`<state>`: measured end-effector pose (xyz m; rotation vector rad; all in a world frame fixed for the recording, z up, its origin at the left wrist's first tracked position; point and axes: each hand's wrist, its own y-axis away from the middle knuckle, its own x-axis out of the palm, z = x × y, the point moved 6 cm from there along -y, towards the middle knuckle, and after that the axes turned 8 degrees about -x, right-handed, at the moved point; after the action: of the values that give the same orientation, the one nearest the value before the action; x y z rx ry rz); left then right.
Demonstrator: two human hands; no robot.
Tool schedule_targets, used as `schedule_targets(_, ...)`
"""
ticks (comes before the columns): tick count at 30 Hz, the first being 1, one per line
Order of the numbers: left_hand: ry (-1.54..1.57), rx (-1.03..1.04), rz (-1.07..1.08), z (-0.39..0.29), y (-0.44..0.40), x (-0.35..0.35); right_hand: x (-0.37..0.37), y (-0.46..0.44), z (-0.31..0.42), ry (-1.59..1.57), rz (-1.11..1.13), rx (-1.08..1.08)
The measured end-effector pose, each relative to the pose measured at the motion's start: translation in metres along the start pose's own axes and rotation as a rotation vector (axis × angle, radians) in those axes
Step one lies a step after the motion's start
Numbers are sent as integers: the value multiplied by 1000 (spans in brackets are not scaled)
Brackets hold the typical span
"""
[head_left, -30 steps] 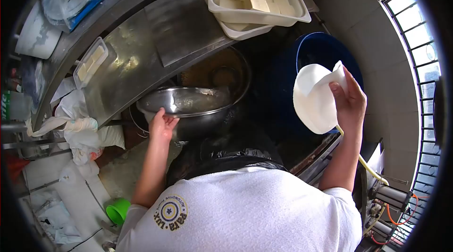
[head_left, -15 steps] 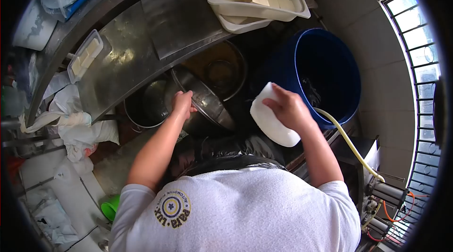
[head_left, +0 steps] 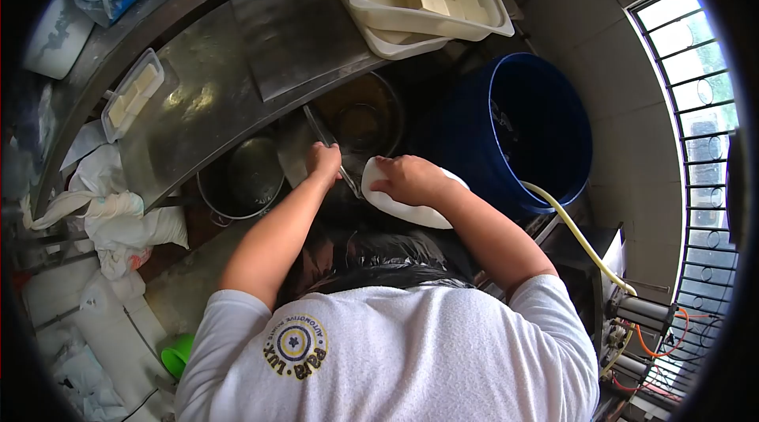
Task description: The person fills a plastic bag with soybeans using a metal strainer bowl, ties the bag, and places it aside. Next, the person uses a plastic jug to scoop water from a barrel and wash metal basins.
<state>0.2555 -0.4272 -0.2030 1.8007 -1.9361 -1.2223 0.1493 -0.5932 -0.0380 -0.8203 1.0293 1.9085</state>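
My left hand is closed on the rim of a large metal bowl, which is tilted so steeply that it shows nearly edge-on. In my right hand is a white curved plastic piece, gripped by its upper edge close to the bowl's rim. Whether the two touch cannot be made out. Behind the bowl stands a wide metal pot with brownish contents. Another metal pot sits to the left, below the steel counter's edge.
A blue barrel stands at the right, with a pale hose over its rim. On the steel counter are a white tub of pale blocks and a smaller container. White cloths hang at the left.
My right hand has moved left with the white plastic piece, from beside the barrel to the bowl. My left hand has shifted slightly right, and the bowl has turned more edge-on.
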Motion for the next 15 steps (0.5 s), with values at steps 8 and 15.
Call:
schedule_targets(8,340,-144,60,36,-23,-11,-22,52,-6,-236,-334,-13)
schedule_targets(15,969,-243,147,20,-13,-23,-12,79,-8,-212,-410,170)
